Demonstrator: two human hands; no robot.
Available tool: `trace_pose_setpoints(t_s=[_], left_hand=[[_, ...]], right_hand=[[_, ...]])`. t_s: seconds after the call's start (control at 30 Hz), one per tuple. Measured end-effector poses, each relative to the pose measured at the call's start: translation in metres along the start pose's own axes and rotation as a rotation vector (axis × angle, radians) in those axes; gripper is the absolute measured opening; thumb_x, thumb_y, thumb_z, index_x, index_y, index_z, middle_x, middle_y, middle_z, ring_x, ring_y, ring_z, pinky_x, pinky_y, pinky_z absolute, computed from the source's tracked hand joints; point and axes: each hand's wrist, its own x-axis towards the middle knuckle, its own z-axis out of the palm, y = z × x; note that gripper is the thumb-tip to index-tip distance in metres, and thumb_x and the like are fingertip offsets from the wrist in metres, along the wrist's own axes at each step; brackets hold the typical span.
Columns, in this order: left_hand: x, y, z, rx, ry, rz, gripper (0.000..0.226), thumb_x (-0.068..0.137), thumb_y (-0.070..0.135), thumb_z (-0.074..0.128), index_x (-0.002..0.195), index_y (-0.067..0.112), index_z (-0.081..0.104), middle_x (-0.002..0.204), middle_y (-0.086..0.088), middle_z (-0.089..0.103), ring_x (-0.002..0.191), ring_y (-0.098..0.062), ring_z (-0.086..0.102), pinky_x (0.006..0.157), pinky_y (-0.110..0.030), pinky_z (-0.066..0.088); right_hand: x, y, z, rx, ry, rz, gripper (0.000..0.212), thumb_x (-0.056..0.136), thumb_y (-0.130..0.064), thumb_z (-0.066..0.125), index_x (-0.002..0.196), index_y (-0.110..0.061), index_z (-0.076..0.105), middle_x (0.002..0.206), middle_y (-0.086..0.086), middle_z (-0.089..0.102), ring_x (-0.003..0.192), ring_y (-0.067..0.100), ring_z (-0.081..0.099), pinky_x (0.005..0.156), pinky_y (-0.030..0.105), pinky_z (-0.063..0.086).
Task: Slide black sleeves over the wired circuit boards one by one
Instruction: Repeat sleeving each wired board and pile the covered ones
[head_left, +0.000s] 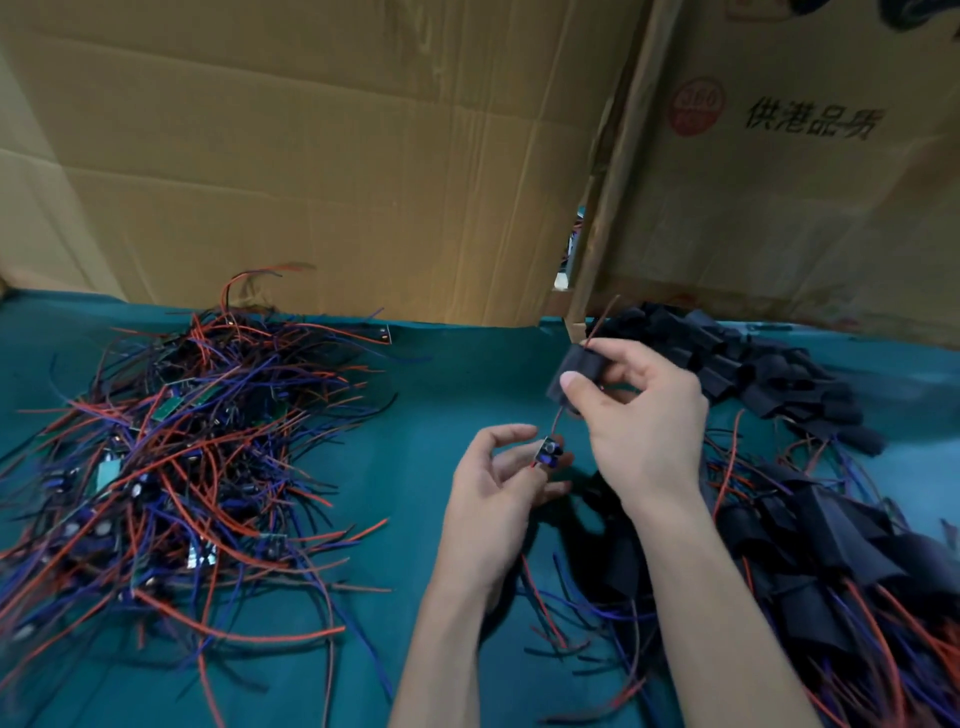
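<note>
Right hand (639, 415) raised above the teal desk (457, 374), grip pinched on a black sleeve (579, 371) between thumb and fingers — a red wire (602, 317) poking out of the sleeve's top, another strand running down from its lower end. Just below, left hand (498, 483) with fingers curled, grip closed on a small circuit board (549, 452) at the fingertips, board still outside the sleeve. Left on the desk, a tangled heap of wired boards (171, 467) in red, blue and black. Far right, a pile of loose black sleeves (753, 364); nearer, sleeved boards (831, 545) trailing wires. Behind — cardboard sheets (363, 156) standing upright.
</note>
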Motion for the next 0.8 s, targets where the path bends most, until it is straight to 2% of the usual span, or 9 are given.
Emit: trace_pose_setpoints(t_s=[0.13, 0.27, 0.4, 0.47, 0.57, 0.67, 0.8], left_hand=[[0.002, -0.004, 0.000, 0.029, 0.090, 0.048, 0.006, 0.095, -0.006, 0.056, 0.098, -0.001, 0.059, 0.090, -0.017, 0.074, 0.088, -0.029, 0.075, 0.069, -0.025, 0.058], [0.003, -0.005, -0.001, -0.025, 0.150, 0.099, 0.008, 0.093, -0.004, 0.061, 0.091, 0.002, 0.066, 0.086, -0.015, 0.073, 0.088, -0.028, 0.074, 0.070, -0.024, 0.057], [0.004, -0.003, -0.002, -0.096, 0.177, 0.137, 0.007, 0.091, -0.003, 0.063, 0.090, 0.003, 0.067, 0.088, -0.012, 0.071, 0.084, -0.020, 0.071, 0.074, -0.028, 0.059], [0.004, -0.001, -0.002, -0.185, 0.185, 0.124, 0.009, 0.091, -0.003, 0.063, 0.089, 0.005, 0.066, 0.086, -0.009, 0.070, 0.082, -0.020, 0.072, 0.068, -0.025, 0.057], [0.004, 0.001, -0.002, -0.266, 0.201, 0.108, 0.009, 0.089, -0.001, 0.064, 0.088, 0.007, 0.066, 0.085, -0.007, 0.069, 0.081, -0.021, 0.072, 0.062, -0.022, 0.055], [0.005, -0.002, -0.002, -0.185, 0.248, 0.141, 0.010, 0.088, 0.000, 0.066, 0.086, 0.010, 0.067, 0.083, -0.006, 0.068, 0.080, -0.021, 0.066, 0.065, -0.024, 0.052], [0.009, -0.006, -0.004, -0.080, 0.296, 0.207, 0.012, 0.090, -0.005, 0.065, 0.087, 0.007, 0.062, 0.074, -0.004, 0.062, 0.065, -0.014, 0.056, 0.062, -0.022, 0.049]], right_hand=[[-0.001, 0.002, -0.004, 0.045, 0.056, 0.010, 0.024, 0.073, -0.028, 0.080, 0.094, -0.039, 0.073, 0.071, -0.016, 0.073, 0.060, 0.001, 0.067, 0.072, 0.044, 0.062], [0.000, 0.004, -0.001, 0.046, -0.068, 0.072, 0.024, 0.066, -0.041, 0.078, 0.089, -0.032, 0.075, 0.071, -0.013, 0.073, 0.063, 0.009, 0.069, 0.075, 0.048, 0.062], [-0.006, 0.000, 0.008, -0.025, -0.160, 0.109, 0.035, 0.054, -0.060, 0.069, 0.084, -0.041, 0.071, 0.073, -0.020, 0.070, 0.065, 0.005, 0.067, 0.072, 0.035, 0.058], [-0.005, -0.001, 0.010, -0.007, -0.148, 0.138, 0.036, 0.054, -0.061, 0.072, 0.084, -0.040, 0.069, 0.073, -0.020, 0.069, 0.066, 0.010, 0.069, 0.072, 0.039, 0.061], [-0.003, 0.002, 0.010, 0.024, -0.157, 0.190, 0.039, 0.054, -0.058, 0.076, 0.083, -0.031, 0.070, 0.067, -0.010, 0.070, 0.070, 0.021, 0.072, 0.074, 0.049, 0.062], [-0.006, 0.001, 0.013, 0.026, -0.241, 0.216, 0.044, 0.053, -0.057, 0.076, 0.082, -0.023, 0.069, 0.067, -0.001, 0.073, 0.071, 0.026, 0.074, 0.075, 0.052, 0.062], [-0.011, -0.001, 0.018, 0.108, -0.322, 0.307, 0.042, 0.050, -0.056, 0.076, 0.081, -0.028, 0.068, 0.069, 0.003, 0.073, 0.074, 0.029, 0.075, 0.077, 0.055, 0.061]])
